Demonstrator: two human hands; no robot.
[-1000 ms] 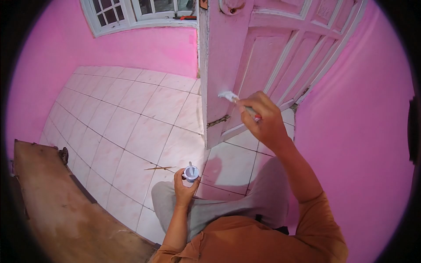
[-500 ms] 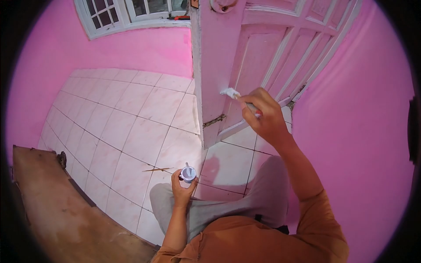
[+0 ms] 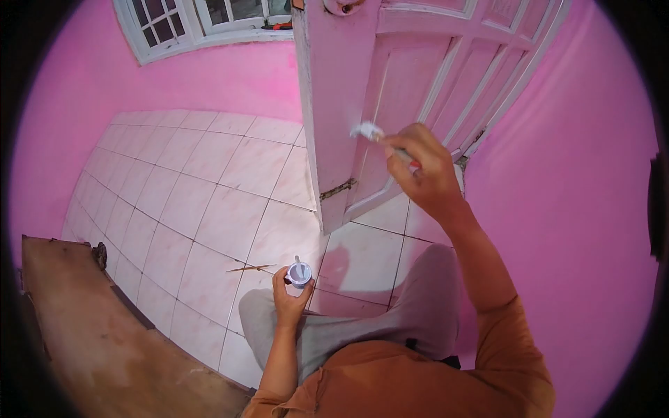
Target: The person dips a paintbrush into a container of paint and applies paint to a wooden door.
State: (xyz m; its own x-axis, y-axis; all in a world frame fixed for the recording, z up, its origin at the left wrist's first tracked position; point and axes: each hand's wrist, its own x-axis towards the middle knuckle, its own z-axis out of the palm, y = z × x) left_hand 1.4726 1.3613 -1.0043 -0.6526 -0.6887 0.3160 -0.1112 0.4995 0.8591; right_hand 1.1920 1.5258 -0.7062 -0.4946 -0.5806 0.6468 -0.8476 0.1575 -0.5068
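Observation:
A paintbrush with white paint on its bristles is pinched in my right hand. Its bristle end is at the lower part of the pink panelled door, left of the recessed panel; motion blurs the tip, so whether it touches is hard to see. Down by my knee, my left hand is wrapped round a small paint can. Pale paint shows inside the can, and a light-coloured stick leans up from it.
Thin wooden sticks lie on the white tiled floor beside the can. A brown wooden board is at lower left. A red-handled tool rests on the windowsill. The pink wall stands close on my right.
My right hand and the brush have moved slightly upward along the door face. The door sits a little further left in view. My left hand still holds the can in nearly the same place.

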